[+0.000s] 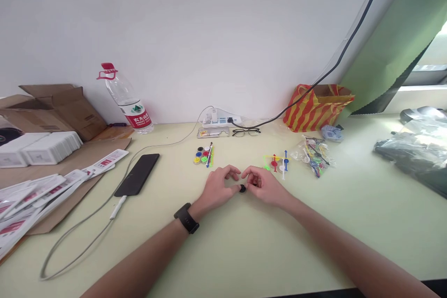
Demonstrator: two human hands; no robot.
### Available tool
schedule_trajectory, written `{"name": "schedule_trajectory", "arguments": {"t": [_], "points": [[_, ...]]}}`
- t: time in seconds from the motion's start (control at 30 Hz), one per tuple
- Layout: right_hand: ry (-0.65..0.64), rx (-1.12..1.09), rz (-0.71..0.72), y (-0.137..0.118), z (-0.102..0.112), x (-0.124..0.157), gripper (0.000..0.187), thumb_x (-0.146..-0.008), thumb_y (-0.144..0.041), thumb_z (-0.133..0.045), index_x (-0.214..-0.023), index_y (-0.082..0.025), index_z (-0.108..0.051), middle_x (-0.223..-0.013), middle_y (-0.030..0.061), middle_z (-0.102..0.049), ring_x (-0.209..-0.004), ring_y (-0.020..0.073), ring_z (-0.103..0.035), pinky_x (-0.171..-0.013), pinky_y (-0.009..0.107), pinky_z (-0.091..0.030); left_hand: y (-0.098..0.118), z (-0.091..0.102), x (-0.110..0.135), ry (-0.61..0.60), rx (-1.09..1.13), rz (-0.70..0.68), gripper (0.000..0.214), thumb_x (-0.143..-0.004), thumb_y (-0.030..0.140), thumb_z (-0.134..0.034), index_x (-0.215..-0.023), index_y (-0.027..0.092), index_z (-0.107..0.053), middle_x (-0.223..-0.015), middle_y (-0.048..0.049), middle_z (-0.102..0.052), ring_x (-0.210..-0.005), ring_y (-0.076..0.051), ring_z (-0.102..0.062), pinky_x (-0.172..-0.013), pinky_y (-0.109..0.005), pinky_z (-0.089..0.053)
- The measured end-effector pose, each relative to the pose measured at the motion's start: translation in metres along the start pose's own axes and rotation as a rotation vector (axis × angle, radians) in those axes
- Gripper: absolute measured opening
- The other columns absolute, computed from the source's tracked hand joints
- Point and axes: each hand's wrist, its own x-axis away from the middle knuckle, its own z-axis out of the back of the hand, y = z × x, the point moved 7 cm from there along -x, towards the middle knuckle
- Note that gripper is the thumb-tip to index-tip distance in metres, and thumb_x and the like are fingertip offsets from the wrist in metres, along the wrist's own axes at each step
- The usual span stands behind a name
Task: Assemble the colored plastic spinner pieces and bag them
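Between my hands, low over the table, is a small round black disc (242, 188). The left thumb tip presses against its left side; the fingers of my left hand (220, 185) are curled above it. My right hand (266, 187) pinches at its right side, with a bit of black showing under the fingers. To the right behind lie several coloured arrow spinners (279, 163), in green, yellow, red, blue and white. To the left behind, small coloured discs (200, 155) lie beside a bundle of thin arrow sticks (210, 154).
A clear bag of coloured parts (315, 154) lies right, below a striped paper bag (316, 111). Eyeglasses (246, 132) and a power strip (221, 120) lie by the wall. Left are a phone (137, 175) on a cable, a water bottle (134, 111) and a cardboard box (59, 109).
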Motion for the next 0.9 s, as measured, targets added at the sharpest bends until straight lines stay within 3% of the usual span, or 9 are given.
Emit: {"name": "schedule_trajectory", "arguments": {"t": [0.13,0.23,0.3,0.4,0.5,0.6,0.73,0.9], "points": [[0.170,0.264,0.017,-0.007,0.016,0.006,0.014,-0.089,-0.035,-0.063,-0.097,-0.025,-0.067,-0.084,0.0034,-0.071,-0.071,0.0206,-0.063,-0.066,0.034,-0.046,-0.007,0.006,0.000,0.102,0.160,0.035,0.023,-0.089,0.038,-0.065,-0.108,0.024,-0.069,-0.104,-0.0045,-0.072,-0.095,-0.024,-0.064,-0.085,-0.036,-0.050],[0.249,0.349,-0.010,-0.017,0.027,0.012,0.028,-0.093,-0.045,-0.060,-0.113,-0.025,-0.067,-0.073,0.0010,-0.065,-0.062,0.0199,-0.057,-0.066,0.035,-0.044,-0.016,0.012,-0.002,0.194,0.252,0.077,0.025,-0.095,0.043,-0.058,-0.105,0.023,-0.067,-0.105,-0.0051,-0.070,-0.090,-0.022,-0.064,-0.078,-0.034,-0.051],[0.160,0.211,-0.088,-0.019,0.027,0.014,0.038,-0.096,-0.053,-0.054,-0.117,-0.024,-0.067,-0.057,-0.0038,-0.051,-0.051,0.0177,-0.047,-0.057,0.032,-0.038,-0.020,0.017,-0.003,0.248,0.282,0.091,0.024,-0.095,0.044,-0.057,-0.102,0.023,-0.067,-0.105,-0.0050,-0.070,-0.095,-0.022,-0.064,-0.080,-0.033,-0.050],[-0.022,-0.135,-0.159,-0.024,0.021,0.017,0.048,-0.099,-0.064,-0.043,-0.104,-0.024,-0.069,-0.049,-0.0086,-0.027,-0.043,0.0138,-0.026,-0.047,0.029,-0.024,-0.024,0.023,-0.003,0.315,0.325,0.131,0.023,-0.096,0.042,-0.056,-0.099,0.023,-0.066,-0.106,-0.0056,-0.070,-0.102,-0.023,-0.063,-0.082,-0.033,-0.050],[0.103,-0.244,-0.088,-0.028,0.035,0.014,0.046,-0.097,-0.066,-0.049,-0.095,-0.023,-0.067,-0.050,-0.0089,-0.023,-0.047,0.0127,-0.020,-0.047,0.028,-0.021,-0.026,0.025,-0.002,0.337,0.360,0.161,0.022,-0.094,0.042,-0.056,-0.098,0.023,-0.065,-0.107,-0.0061,-0.070,-0.103,-0.023,-0.063,-0.080,-0.032,-0.049],[0.263,-0.102,-0.035,-0.022,0.054,0.010,0.043,-0.094,-0.065,-0.056,-0.090,-0.023,-0.064,-0.054,-0.0066,-0.032,-0.049,0.0131,-0.029,-0.048,0.028,-0.024,-0.025,0.024,-0.002,0.325,0.367,0.165,0.020,-0.093,0.040,-0.056,-0.098,0.023,-0.066,-0.108,-0.0063,-0.070,-0.103,-0.023,-0.062,-0.081,-0.032,-0.049],[0.449,0.168,0.010,-0.010,0.089,0.004,0.038,-0.096,-0.059,-0.053,-0.089,-0.023,-0.061,-0.065,0.0003,-0.055,-0.058,0.0175,-0.050,-0.054,0.031,-0.037,-0.025,0.023,-0.002,0.315,0.345,0.160,0.021,-0.094,0.040,-0.055,-0.098,0.022,-0.066,-0.107,-0.0067,-0.071,-0.103,-0.023,-0.063,-0.081,-0.033,-0.049],[0.668,0.751,-0.099,0.008,0.131,0.007,0.033,-0.098,-0.049,-0.048,-0.102,-0.022,-0.066,-0.103,0.0107,-0.069,-0.091,0.0280,-0.064,-0.072,0.037,-0.044,-0.025,0.023,-0.002,0.313,0.336,0.165,0.021,-0.094,0.040,-0.055,-0.097,0.023,-0.066,-0.106,-0.0061,-0.071,-0.101,-0.022,-0.064,-0.080,-0.032,-0.049]]}}
